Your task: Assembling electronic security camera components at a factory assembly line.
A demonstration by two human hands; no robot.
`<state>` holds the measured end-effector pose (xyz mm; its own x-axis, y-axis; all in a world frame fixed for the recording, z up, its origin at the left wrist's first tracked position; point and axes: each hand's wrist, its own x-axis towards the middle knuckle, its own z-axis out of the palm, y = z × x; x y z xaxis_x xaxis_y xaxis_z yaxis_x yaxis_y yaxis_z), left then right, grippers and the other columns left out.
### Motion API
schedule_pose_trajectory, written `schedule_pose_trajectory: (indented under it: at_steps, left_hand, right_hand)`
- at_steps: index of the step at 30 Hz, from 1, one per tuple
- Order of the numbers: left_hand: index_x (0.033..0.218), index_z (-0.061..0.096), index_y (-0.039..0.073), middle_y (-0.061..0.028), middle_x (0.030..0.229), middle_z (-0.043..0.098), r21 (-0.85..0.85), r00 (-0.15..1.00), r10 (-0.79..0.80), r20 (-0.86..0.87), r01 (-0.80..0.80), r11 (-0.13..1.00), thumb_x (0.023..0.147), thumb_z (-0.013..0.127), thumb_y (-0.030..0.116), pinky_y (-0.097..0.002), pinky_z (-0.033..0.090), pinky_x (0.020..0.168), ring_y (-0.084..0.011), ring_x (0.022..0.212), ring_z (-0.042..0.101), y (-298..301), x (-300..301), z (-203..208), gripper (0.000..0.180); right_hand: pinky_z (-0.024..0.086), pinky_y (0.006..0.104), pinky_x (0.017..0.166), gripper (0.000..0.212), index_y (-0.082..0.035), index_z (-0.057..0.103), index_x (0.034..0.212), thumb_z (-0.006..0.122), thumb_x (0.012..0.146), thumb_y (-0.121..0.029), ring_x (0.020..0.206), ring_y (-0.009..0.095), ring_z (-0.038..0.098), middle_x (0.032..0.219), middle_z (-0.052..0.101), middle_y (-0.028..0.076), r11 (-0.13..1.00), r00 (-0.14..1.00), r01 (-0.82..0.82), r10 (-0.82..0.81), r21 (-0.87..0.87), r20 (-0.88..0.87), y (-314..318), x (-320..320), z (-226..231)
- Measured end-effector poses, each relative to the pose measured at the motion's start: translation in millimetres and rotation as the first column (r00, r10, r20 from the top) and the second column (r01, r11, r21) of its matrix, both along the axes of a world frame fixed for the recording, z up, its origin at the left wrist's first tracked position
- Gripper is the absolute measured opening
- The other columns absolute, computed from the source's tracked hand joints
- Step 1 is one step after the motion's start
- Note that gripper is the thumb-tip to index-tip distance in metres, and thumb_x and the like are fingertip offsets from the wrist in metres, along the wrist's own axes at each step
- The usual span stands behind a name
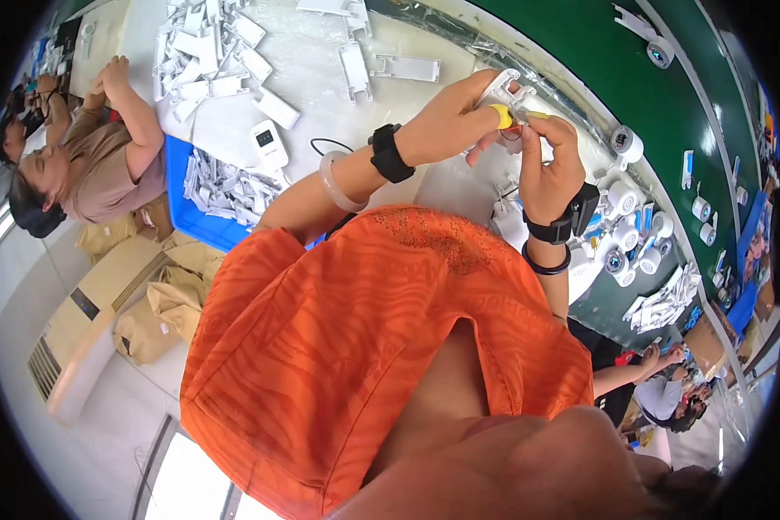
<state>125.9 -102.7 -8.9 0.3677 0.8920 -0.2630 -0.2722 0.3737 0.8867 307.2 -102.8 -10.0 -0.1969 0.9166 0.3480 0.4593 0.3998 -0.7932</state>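
Note:
My left hand [459,117] grips a white plastic housing [503,87] with a forked top, over the near side of the conveyor. A yellow finger cover [501,116] shows at its thumb. My right hand [552,165] meets the housing from the right, thumb and forefinger pinched together. What sits between those fingertips is too small to make out; a thin reddish wire seems to loop beside them. The lower part of the housing is hidden behind my fingers.
White rectangular covers [212,52] lie piled on the table at the left, beside a blue bin [178,186] of slim white parts. A white device [269,143] lies near it. Round white units [622,198] crowd the right, by a green belt [667,95]. Co-workers sit on both sides.

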Motion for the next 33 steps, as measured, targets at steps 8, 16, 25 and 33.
schedule_pose_trajectory:
  at_steps: [8, 16, 25, 33]
  left_hand:
    - [0.133, 0.042, 0.0, -0.0076, 0.091, 0.059, 0.096, 0.997, -0.06, -0.055, 0.065, 0.993, 0.086, 0.039, 0.005, -0.024, 0.049, 0.052, -0.0105, 0.073, 0.055, -9.4, 2.1, 12.7, 0.047]
    - [0.136, 0.039, -0.002, -0.0087, 0.095, 0.06, 0.237, 0.992, -0.06, -0.112, 0.085, 0.968, 0.086, 0.039, 0.005, -0.0231, 0.048, 0.052, -0.0102, 0.071, 0.055, -20.2, 8.5, 28.7, 0.05]
    - [0.135, 0.04, -0.002, -0.0083, 0.091, 0.06, 0.307, 0.979, -0.039, -0.198, 0.1, 0.947, 0.087, 0.039, 0.005, -0.0223, 0.046, 0.052, -0.0099, 0.059, 0.053, -34.5, 13.4, 33.7, 0.049]
    - [0.134, 0.041, -0.001, -0.0062, 0.089, 0.061, 0.451, 0.95, 0.058, -0.308, 0.092, 0.888, 0.094, 0.05, 0.014, -0.0208, 0.043, 0.049, -0.0074, 0.056, 0.052, -40.7, 16.2, 33.5, 0.044]
  right_hand:
    - [0.048, 0.0338, 0.077, 0.02, -0.005, 0.068, 0.092, 0.077, 0.075, 0.0, 0.085, 0.027, 0.06, 0.09, 0.066, 0.01, 0.994, 0.999, 0.009, -0.005, 0.112, -0.038, -10.8, 0.5, 7.8]
    - [0.047, 0.0343, 0.076, 0.022, -0.005, 0.068, 0.091, 0.079, 0.072, 0.0, 0.084, 0.028, 0.058, 0.088, 0.064, 0.01, 0.982, 0.998, 0.058, -0.052, 0.18, -0.037, -24.2, 4.5, 14.0]
    - [0.047, 0.0349, 0.076, 0.024, -0.006, 0.069, 0.092, 0.079, 0.071, 0.0, 0.084, 0.028, 0.057, 0.087, 0.061, 0.01, 0.978, 0.999, 0.052, -0.05, 0.203, -0.015, -34.4, 9.7, 18.0]
    - [0.047, 0.0355, 0.077, 0.024, -0.006, 0.068, 0.094, 0.076, 0.072, 0.003, 0.085, 0.029, 0.057, 0.088, 0.061, 0.01, 0.975, 1.0, -0.002, 0.004, 0.222, -0.008, -34.6, 13.3, 19.5]
